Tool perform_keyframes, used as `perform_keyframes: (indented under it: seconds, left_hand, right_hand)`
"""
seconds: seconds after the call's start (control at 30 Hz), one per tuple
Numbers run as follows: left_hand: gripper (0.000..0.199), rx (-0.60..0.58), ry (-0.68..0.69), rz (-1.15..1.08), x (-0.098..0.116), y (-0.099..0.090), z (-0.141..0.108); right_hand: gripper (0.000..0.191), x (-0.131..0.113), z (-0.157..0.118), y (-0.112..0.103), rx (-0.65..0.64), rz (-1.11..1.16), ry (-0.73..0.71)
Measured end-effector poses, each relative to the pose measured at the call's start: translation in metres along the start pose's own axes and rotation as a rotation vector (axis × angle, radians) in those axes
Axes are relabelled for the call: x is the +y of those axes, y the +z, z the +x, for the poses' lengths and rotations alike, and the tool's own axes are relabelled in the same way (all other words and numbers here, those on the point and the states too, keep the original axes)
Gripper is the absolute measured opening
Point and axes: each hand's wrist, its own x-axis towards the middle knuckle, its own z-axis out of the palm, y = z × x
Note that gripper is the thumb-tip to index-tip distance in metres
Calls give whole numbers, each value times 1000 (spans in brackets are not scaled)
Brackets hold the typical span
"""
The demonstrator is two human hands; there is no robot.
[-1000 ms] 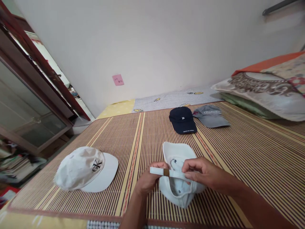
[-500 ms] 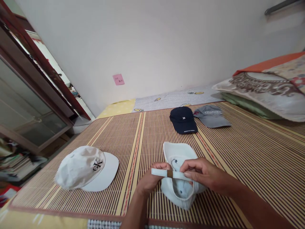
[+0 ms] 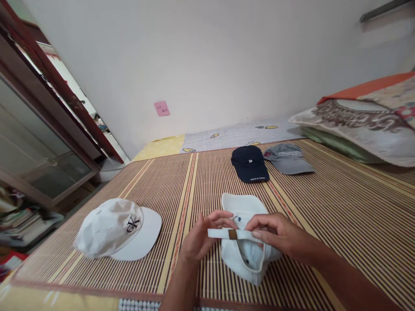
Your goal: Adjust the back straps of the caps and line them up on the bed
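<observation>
A pale blue baseball cap (image 3: 241,262) lies on the striped mat, its brim away from me and its rear opening toward me. Across that opening runs the cap's strap (image 3: 218,233), with a brown-gold buckle (image 3: 232,234) on it and its loose end pointing left. My right hand (image 3: 275,231) pinches the strap just right of the buckle. Behind the strap's loose end is my left hand (image 3: 204,235), thumb raised and fingers spread; whether its fingertips touch the cap I cannot tell.
A white cap (image 3: 110,226) with black "CK" letters sits at the left. Farther back are a navy cap (image 3: 249,162) and a grey cap (image 3: 288,157), touching. Pillows (image 3: 359,125) lie at the right by the wall. The woven mat (image 3: 175,185) covers the bed.
My left hand has opened, its thumb lifting away and its fingers coming off the strap. The right hand keeps its pinch, and the cap has barely shifted.
</observation>
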Motion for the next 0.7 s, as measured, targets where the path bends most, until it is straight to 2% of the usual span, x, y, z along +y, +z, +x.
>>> perform_keyframes:
  seconds: [0.1, 0.2, 0.3, 0.43, 0.7]
  left_hand:
    - [73, 1, -10, 217, 10, -1, -9]
    - [55, 88, -44, 441, 17, 3, -13]
    - [40, 164, -51, 554, 20, 10, -13]
    - [35, 179, -85, 537, 18, 15, -11]
    - [37, 194, -18, 445, 9, 17, -9]
  right_hand:
    - [25, 3, 0, -1, 10, 11, -4]
    - [26, 3, 0, 0, 9, 19, 6]
    - [25, 2, 1, 1, 29, -17, 2]
    - [23, -4, 1, 2, 45, -83, 6]
    - [17, -11, -1, 5, 107, -146, -6]
